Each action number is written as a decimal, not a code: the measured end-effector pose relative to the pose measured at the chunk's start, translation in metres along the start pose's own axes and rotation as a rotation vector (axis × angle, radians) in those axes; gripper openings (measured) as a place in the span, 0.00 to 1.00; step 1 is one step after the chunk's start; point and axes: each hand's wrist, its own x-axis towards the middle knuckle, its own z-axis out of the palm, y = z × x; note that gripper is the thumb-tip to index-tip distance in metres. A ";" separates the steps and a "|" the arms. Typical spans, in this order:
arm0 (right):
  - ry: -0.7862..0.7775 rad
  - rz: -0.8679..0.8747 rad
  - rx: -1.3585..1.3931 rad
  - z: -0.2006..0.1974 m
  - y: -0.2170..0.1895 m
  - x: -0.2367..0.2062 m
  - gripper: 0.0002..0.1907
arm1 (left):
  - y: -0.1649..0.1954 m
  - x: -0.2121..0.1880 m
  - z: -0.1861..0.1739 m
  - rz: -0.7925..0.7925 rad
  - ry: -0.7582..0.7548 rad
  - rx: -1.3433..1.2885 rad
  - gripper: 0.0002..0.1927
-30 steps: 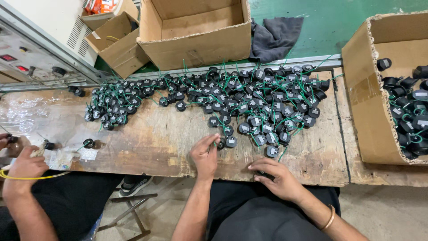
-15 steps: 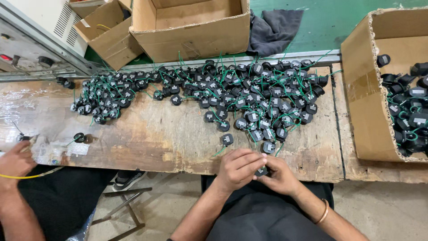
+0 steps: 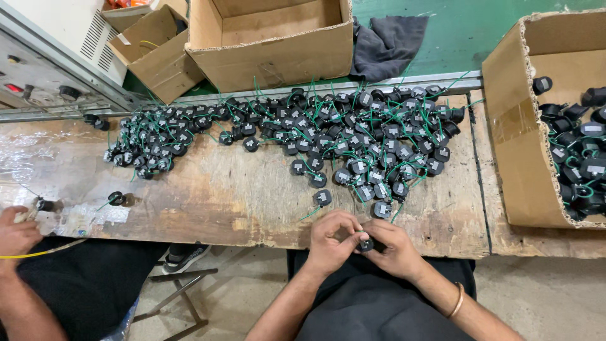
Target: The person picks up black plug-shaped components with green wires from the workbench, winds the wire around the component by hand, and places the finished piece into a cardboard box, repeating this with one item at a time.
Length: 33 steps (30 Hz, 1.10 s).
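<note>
So both hands are together at the near edge of the wooden bench point(image 3: 240, 196), pinching one small black part point(image 3: 366, 244) between them. The left hand point(image 3: 331, 243) has its fingers curled over the part from the left, and the right hand point(image 3: 392, 249) closes on it from the right, so the part sits squeezed between the fingertips of both, just off the bench edge and above the person's lap. A thin green wire sticks out of it.

Just past the grip, further onto the bench, lies a single loose black part point(image 3: 322, 197) with its green lead, and beyond that the big pile of black parts point(image 3: 353, 132) with green wires spreads across the top. Off to the right of the grip stands an open cardboard box point(image 3: 514, 126) holding more of the same parts. Far beyond the pile there's an empty cardboard box point(image 3: 271, 47) and a dark cloth point(image 3: 385, 44).

Way over to the left of the grip, another person's hand point(image 3: 16, 233) rests by a yellow wire point(image 3: 38, 254).
</note>
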 end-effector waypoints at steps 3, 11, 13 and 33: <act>-0.024 -0.087 0.037 -0.003 -0.003 0.004 0.14 | -0.004 0.002 -0.018 0.086 0.140 0.087 0.13; -0.103 -0.004 0.068 -0.009 -0.010 0.006 0.20 | -0.014 0.027 -0.037 0.076 0.269 0.848 0.17; -0.163 -0.090 0.030 -0.011 -0.008 0.006 0.17 | -0.014 0.025 -0.032 0.082 0.284 0.858 0.15; 0.086 -0.023 0.281 -0.011 0.012 -0.005 0.31 | 0.025 0.013 -0.038 0.367 0.230 0.294 0.08</act>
